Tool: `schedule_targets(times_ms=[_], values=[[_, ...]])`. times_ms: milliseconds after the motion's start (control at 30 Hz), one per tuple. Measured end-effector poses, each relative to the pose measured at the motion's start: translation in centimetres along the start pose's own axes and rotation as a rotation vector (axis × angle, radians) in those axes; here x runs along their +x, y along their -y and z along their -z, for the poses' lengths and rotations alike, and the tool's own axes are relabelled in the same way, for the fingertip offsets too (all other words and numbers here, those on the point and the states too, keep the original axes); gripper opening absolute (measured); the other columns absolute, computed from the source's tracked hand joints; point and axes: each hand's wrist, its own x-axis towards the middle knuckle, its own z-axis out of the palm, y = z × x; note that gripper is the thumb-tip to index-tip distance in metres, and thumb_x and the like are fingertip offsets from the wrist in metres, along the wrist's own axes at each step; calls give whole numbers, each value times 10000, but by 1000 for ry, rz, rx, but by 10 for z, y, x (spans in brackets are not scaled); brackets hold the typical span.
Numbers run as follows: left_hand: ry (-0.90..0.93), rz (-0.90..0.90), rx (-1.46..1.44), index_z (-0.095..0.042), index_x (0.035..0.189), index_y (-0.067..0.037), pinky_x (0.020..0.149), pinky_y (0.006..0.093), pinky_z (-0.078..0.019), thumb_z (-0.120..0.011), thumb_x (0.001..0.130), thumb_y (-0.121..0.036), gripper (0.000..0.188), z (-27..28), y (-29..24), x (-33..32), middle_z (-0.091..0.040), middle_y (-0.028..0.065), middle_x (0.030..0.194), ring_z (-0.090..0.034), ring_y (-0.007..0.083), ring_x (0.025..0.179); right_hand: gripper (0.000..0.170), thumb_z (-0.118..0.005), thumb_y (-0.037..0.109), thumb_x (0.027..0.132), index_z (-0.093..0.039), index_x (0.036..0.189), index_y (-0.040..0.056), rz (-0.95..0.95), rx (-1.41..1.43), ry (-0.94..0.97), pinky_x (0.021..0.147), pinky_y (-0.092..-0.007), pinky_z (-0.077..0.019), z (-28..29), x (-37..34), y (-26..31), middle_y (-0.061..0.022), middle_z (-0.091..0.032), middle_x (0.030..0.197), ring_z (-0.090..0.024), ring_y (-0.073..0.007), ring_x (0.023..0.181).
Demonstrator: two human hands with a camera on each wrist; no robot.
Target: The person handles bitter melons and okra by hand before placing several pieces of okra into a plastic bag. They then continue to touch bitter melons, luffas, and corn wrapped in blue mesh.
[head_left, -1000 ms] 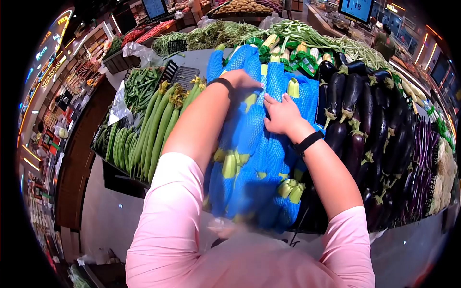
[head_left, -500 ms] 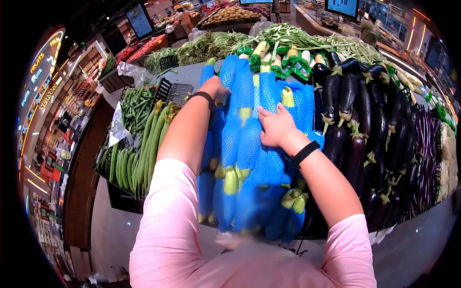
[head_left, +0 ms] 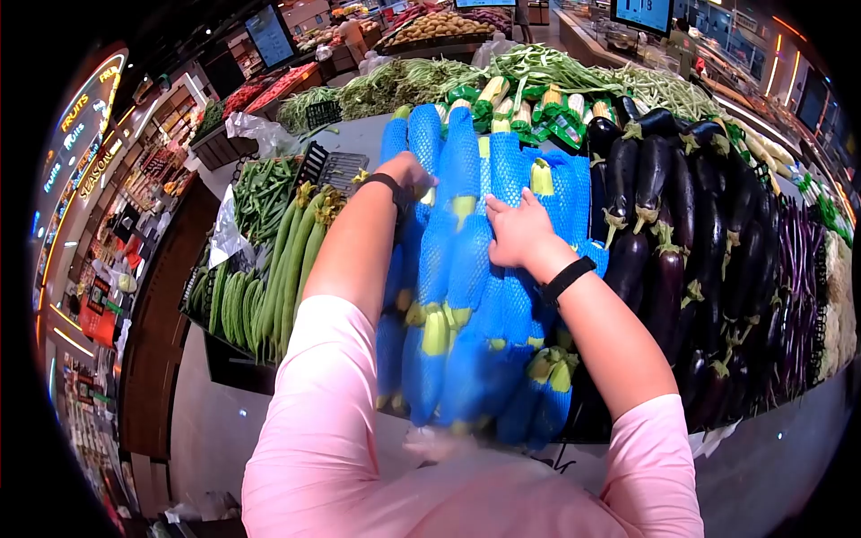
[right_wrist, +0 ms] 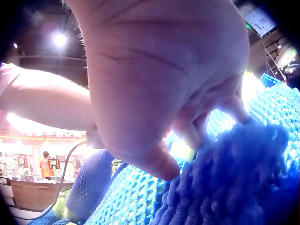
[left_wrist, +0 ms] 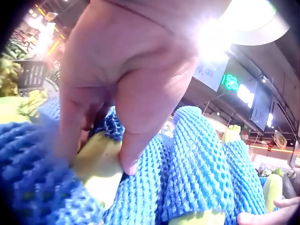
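Note:
Zucchini in blue foam-net sleeves [head_left: 446,260] lie in rows in front of me, their pale green ends showing. At the pile's left side, my left hand [head_left: 411,172] pinches one zucchini [left_wrist: 101,164] by its bare pale end, thumb on one side and fingers on the other, as the left wrist view shows. My right hand [head_left: 520,231] rests with spread fingers on the netted zucchini right of the middle. In the right wrist view its thumb and fingertips touch a blue sleeve [right_wrist: 220,173].
Dark eggplants [head_left: 653,175] fill the right side. On the left are ridged long gourds [head_left: 285,242] and green beans [head_left: 235,305] in a black crate. Green-wrapped corn [head_left: 556,121] lies behind the zucchini, with long beans [head_left: 538,72] beyond. A price screen [head_left: 642,13] hangs at the back.
My left hand has moved left, from the upper middle of the zucchini pile to its left side, and holds a zucchini end there. The right hand stays nearly in place.

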Motion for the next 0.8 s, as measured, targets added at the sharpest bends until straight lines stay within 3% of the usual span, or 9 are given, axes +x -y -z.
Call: schedule_targets(times_ms=[100,200,233,400,467,533,567,733,800], values=[[37,-54,-37,-770,1100,15,774,427,-582,-870,854,-374,470,5,1,-35,-775,154,1089,-735,254,901,753,-618,361,853,-503,1530,49,-10,15,-25,1286,-512,-214,-5,2,-2,-58,-401,1665,-531,-435,1385],[103,-82,267,-766,943,28,688,373,-548,-910,771,-457,534,19,-10,-59,-727,102,847,-660,190,762,771,-609,331,843,-485,1545,37,-11,45,2,1292,-504,-194,-4,2,-4,-57,-391,1673,-517,-409,1416],[66,-122,304,-784,1001,-11,728,389,-548,-885,762,-509,561,21,-7,-64,-726,120,852,-657,207,771,772,-609,332,839,-487,1545,43,-11,52,9,1292,-504,-194,-5,4,-5,-54,-389,1674,-520,-402,1415],[-67,-264,221,-689,1283,36,878,371,-583,-848,811,-501,732,45,-12,-121,-740,204,1197,-728,286,1045,763,-592,334,830,-500,1541,71,-7,62,19,1292,-507,-193,-3,4,-5,-47,-385,1677,-551,-319,1402],[-159,-473,400,-581,1408,71,984,399,-566,-816,852,-497,829,62,14,-124,-685,257,1315,-688,340,1192,702,-592,379,873,-531,1516,104,14,42,-9,1274,-529,-242,-11,7,-8,-37,-399,1665,-533,-454,1372],[-110,-440,247,-535,1444,88,1066,425,-517,-800,878,-486,848,67,38,-165,-631,317,1365,-634,379,1274,702,-583,377,879,-525,1519,93,10,24,-15,1275,-529,-240,-10,5,-4,-36,-395,1667,-537,-454,1367],[-142,-450,233,-502,1472,79,1082,434,-506,-797,882,-488,870,58,56,-181,-599,318,1405,-607,388,1309,758,-584,359,860,-477,1558,83,-10,6,8,1288,-512,-204,-4,2,0,-50,-386,1675,-552,-338,1395],[-101,-359,-41,-331,1580,28,1105,473,-483,-804,892,-445,959,-15,129,-230,-536,341,1460,-557,407,1368,746,-544,361,883,-459,1560,61,22,-16,-67,1282,-524,-216,-14,1,-3,-77,-405,1661,-538,-432,1384],[-97,-509,-371,-276,1603,19,1133,477,-452,-807,895,-356,961,-60,157,-224,-513,325,1486,-538,405,1385,702,-547,355,894,-500,1536,76,26,-20,-131,1271,-531,-245,-21,2,-2,-73,-425,1646,-555,-477,1338]])
